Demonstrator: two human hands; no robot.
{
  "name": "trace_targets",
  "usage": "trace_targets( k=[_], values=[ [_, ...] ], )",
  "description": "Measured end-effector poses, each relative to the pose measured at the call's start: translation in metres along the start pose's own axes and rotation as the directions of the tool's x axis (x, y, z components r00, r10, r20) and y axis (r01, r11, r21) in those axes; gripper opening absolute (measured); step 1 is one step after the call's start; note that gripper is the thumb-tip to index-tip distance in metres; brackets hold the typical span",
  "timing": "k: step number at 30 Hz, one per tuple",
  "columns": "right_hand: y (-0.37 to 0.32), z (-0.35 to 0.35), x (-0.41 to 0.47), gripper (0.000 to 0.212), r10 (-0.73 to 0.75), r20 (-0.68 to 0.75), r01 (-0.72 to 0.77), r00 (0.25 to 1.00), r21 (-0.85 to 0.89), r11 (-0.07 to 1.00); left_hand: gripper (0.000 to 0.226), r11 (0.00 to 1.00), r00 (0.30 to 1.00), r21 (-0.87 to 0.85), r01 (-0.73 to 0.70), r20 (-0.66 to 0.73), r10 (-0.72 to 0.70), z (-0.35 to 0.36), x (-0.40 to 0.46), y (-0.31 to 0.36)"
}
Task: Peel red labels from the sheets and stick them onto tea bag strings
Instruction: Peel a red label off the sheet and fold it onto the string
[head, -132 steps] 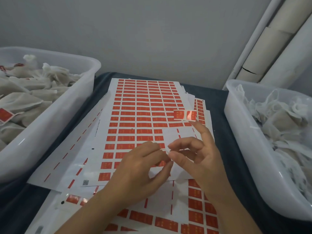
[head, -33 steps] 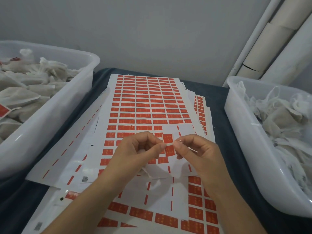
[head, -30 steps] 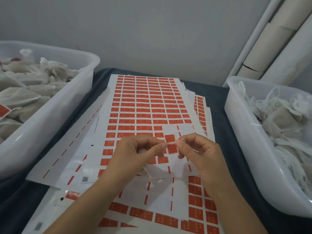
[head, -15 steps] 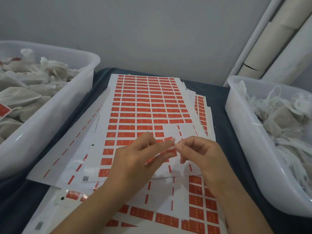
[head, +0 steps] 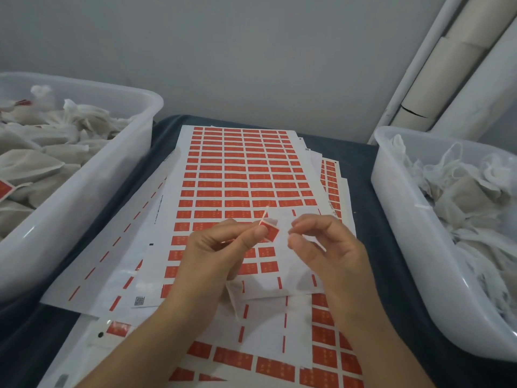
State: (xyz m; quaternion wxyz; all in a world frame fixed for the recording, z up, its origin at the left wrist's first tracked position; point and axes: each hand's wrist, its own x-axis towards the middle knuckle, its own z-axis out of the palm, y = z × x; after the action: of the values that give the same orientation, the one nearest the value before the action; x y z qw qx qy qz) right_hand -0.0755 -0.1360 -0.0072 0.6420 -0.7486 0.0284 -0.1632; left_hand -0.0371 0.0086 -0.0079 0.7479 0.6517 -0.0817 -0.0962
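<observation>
Hands are separating since half a second ago: the right hand [head: 327, 247] is pulling off toward 3 o'clock while the left hand [head: 221, 247] is keeping the tag. Left thumb and forefinger are pinching a folded red label [head: 270, 232] on a thin tea bag string [head: 264, 215], which is poking up toward 12 o'clock above the fingertips. The tea bag [head: 233, 296] itself is hanging below the left palm, partly hidden. Right fingers are curling loosely, thumb close to forefinger; whether they are pinching anything is too small to tell.

Both hands are hovering over the top label sheet [head: 240, 169], whose rows nearest the hands are already partly stripped. More sheets are lying underneath, toward 6 o'clock. On the dark table [head: 361, 169], a white bin of finished tea bags [head: 84, 191] is sitting at 9 o'clock, with a red tag showing at its left edge. Another white bin of untagged tea bags [head: 405, 219] is sitting at 3 o'clock.

Judged step: label is folded over the string, likely needing a final press. Doing it well means squeezing both halves flat with edges aligned, keeping the string centred in the fold so no adhesive is left exposed, then dropping the bag toward the 9 o'clock bin.
</observation>
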Motion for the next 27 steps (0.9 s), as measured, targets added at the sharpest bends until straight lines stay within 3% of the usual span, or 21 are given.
trace_targets(
  k=[5,27],
  values=[
    [0.0032,0.0051,-0.0012,0.021,-0.011,0.054,0.008,0.998,0.045,0.999,0.024,1.000,1.000,-0.025,0.008,0.012,-0.008,0.0024,-0.0007,0.0004],
    [0.0027,0.0033,-0.0023,0.017,-0.005,0.028,0.004,1.000,0.008,1.000,0.030,0.998,0.998,-0.057,0.032,0.060,-0.029,0.0029,-0.0028,0.0000]
  ],
)
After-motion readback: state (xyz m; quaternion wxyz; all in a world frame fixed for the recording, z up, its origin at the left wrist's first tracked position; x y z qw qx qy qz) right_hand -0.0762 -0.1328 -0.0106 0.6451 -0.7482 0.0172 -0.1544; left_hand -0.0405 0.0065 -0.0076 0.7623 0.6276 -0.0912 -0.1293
